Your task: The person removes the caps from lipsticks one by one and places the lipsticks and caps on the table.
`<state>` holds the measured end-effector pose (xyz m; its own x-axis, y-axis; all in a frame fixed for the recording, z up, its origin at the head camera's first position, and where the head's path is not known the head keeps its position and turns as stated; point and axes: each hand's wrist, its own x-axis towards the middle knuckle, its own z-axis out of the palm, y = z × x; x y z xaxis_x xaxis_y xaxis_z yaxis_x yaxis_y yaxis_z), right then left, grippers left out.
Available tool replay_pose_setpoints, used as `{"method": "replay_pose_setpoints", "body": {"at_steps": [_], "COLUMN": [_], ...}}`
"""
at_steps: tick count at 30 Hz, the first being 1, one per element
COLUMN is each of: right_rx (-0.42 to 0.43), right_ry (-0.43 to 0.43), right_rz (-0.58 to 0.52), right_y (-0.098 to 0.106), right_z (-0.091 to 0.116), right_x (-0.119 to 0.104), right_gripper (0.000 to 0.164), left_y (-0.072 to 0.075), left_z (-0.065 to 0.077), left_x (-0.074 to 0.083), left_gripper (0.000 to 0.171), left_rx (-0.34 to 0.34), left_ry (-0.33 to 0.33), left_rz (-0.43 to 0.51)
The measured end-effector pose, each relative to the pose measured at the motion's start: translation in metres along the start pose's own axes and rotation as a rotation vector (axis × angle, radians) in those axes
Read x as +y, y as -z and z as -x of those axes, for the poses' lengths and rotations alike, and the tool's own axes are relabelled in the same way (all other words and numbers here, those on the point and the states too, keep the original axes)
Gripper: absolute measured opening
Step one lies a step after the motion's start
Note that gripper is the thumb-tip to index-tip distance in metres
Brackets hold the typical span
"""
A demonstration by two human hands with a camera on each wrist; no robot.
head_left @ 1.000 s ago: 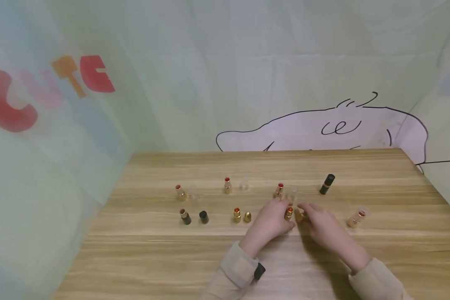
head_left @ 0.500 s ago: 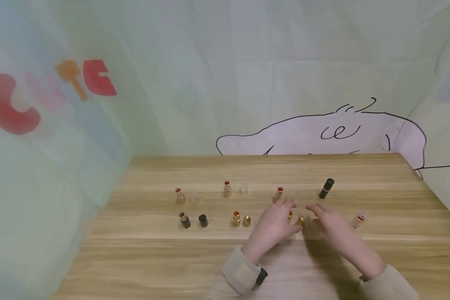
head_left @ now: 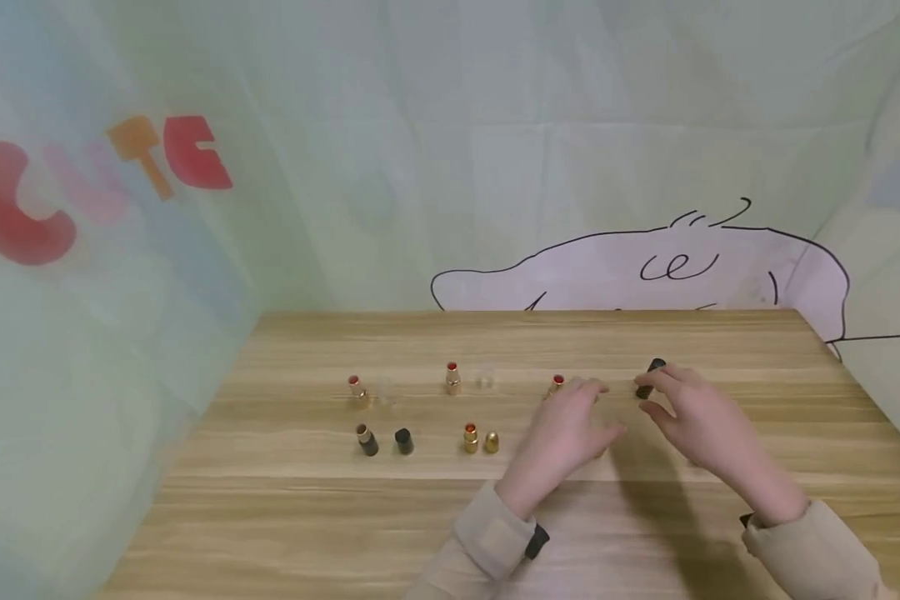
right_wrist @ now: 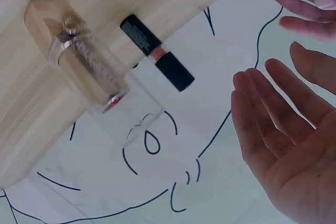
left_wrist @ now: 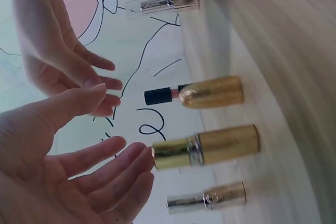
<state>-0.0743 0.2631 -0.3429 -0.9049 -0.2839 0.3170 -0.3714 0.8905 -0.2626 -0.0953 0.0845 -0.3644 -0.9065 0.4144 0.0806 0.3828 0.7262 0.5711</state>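
Observation:
My left hand (head_left: pixel 566 429) hovers with fingers spread and holds nothing. In the left wrist view its fingertips are close to an uncapped gold lipstick (left_wrist: pixel 210 148), which stands beside its bullet-shaped gold cap (left_wrist: pixel 215 93). A shiny rose-gold lipstick (left_wrist: pixel 210 198) stands on the other side. My right hand (head_left: pixel 705 421) is also empty, fingers loosely bent; in the head view it overlaps a capped black lipstick (head_left: pixel 648 379). The right wrist view shows that black lipstick (right_wrist: pixel 157 53) apart from the fingers, and a clear-capped rose-gold lipstick (right_wrist: pixel 84 61) standing nearer the camera.
On the left of the wooden table (head_left: pixel 307 533) stand more uncapped lipsticks: a black one (head_left: pixel 367 440) with its black cap (head_left: pixel 404 441), a gold one (head_left: pixel 471 438) with its gold cap (head_left: pixel 492 442), and two rose-gold ones (head_left: pixel 358 392) with clear caps (head_left: pixel 385 392) beside them.
My right hand has moved away from the gold cap, right and back toward the black lipstick. The left hand has shifted slightly right. The gold cap is left standing beside its lipstick.

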Motion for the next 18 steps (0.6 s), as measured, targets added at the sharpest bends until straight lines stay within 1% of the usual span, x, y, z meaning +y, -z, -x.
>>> {"method": "replay_pose_setpoints", "body": {"at_steps": [5, 8, 12, 15, 18], "right_rx": [0.005, -0.005, -0.021, -0.049, -0.094], "right_ry": [-0.015, -0.038, -0.034, -0.030, -0.045], "right_rz": [-0.029, -0.033, -0.028, -0.025, -0.019], "right_y": [0.007, 0.008, 0.009, 0.010, 0.010], "right_z": [-0.014, -0.019, -0.026, -0.032, -0.039], "right_x": [0.015, 0.023, 0.032, 0.037, 0.043], "right_gripper": [0.024, 0.025, 0.025, 0.025, 0.025], "left_y": [-0.004, -0.008, -0.014, -0.019, -0.025], "left_z": [-0.013, -0.018, -0.022, -0.027, -0.034], "left_x": [0.009, 0.013, 0.017, 0.020, 0.023], "left_gripper": [0.050, 0.050, 0.052, 0.052, 0.051], "left_rx": [0.018, 0.026, 0.050, 0.074, 0.091], "left_ry": [0.039, 0.059, 0.073, 0.090, 0.109], "left_rz": [0.042, 0.076, 0.087, 0.076, 0.088]}}
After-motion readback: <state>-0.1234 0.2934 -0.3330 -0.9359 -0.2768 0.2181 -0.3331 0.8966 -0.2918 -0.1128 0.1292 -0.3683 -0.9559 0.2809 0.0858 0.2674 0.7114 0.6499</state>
